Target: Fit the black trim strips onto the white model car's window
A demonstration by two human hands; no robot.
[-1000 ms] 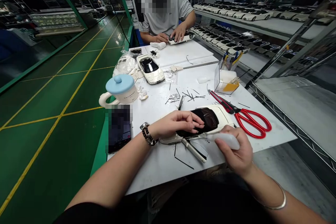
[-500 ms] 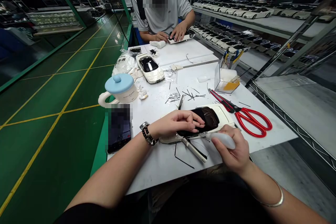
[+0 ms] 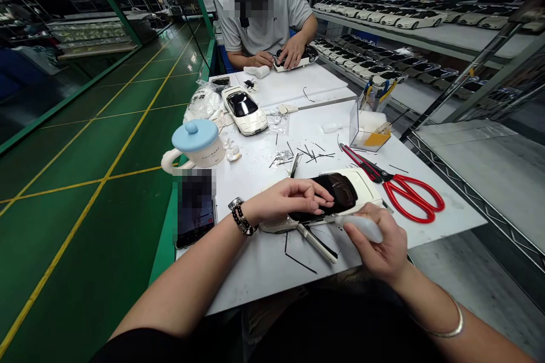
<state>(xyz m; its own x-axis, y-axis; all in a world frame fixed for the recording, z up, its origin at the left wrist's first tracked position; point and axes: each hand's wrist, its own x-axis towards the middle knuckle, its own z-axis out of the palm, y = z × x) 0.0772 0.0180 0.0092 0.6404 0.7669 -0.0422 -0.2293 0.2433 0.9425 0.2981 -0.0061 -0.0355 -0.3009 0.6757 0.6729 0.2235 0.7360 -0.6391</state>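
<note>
A white model car [image 3: 367,182] with a dark cabin lies on the white table, its near door [image 3: 318,245] swung out toward me. My left hand [image 3: 293,195] rests over the car's roof and front part, fingers loosely stretched, gripping nothing that I can see. In my right hand [image 3: 385,244] is a small white squeeze bottle [image 3: 363,227], held sideways. Its narrow tip meets the near side of the car beside the door opening; whether anything flows from it is too small to tell. The far door [image 3: 295,164] also stands out.
Red-handled scissors [image 3: 415,198] lie right of the car. Thin black strips [image 3: 313,153] are scattered behind it. A lidded mug [image 3: 200,144], a phone [image 3: 196,210], another model car [image 3: 244,110] and a clear tool box [image 3: 368,130] stand around. A co-worker [image 3: 272,17] handles a car opposite.
The view has shifted very slightly. Both my hands, the bottle and the car keep nearly the same positions. The co-worker's car is tilted a little differently.
</note>
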